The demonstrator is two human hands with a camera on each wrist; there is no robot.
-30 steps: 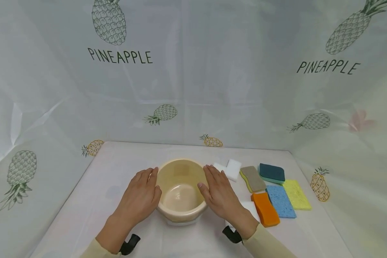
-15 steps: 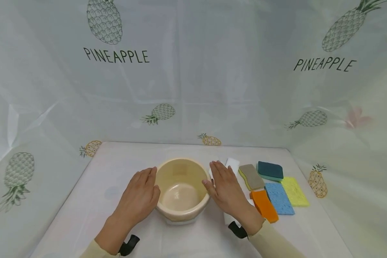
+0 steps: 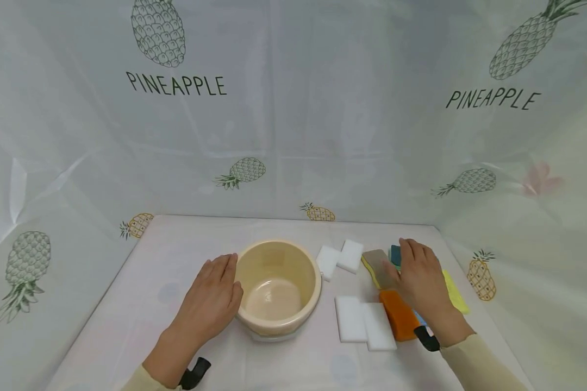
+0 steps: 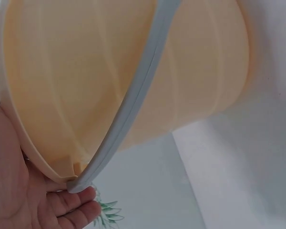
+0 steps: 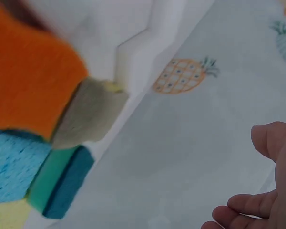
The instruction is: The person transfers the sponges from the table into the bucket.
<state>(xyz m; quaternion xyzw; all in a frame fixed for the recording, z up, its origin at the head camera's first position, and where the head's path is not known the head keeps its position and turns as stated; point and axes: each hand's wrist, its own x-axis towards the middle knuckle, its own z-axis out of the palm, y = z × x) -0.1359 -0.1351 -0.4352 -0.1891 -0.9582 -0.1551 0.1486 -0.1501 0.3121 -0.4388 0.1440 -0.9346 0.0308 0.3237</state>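
Note:
A cream plastic bucket (image 3: pixel 279 320) stands upright on the table, and its grey handle (image 4: pixel 133 95) hangs down one side in the left wrist view. My left hand (image 3: pixel 210 293) rests against the left of the rim with its fingers fairly straight. Over the sponges at the right is my right hand (image 3: pixel 425 279), holding nothing; its thumb and fingers are spread apart in the right wrist view. Beneath and around it lie an orange sponge (image 3: pixel 398 317), a grey and yellow sponge (image 3: pixel 375 263), a dark green sponge (image 5: pixel 66 181), a blue sponge (image 5: pixel 14 164) and a yellow sponge (image 3: pixel 455 293), partly hidden.
Two white sponges (image 3: pixel 350 255) lie behind and to the right of the bucket. Another pair of white sponges (image 3: pixel 350 320) lies nearer the front. A pineapple-print sheet (image 3: pixel 323 108) hangs behind the white table (image 3: pixel 200 233).
My right hand has left the bucket's right side and moved right, over the coloured sponges. The white sponges it covered now show. My left hand stays at the rim.

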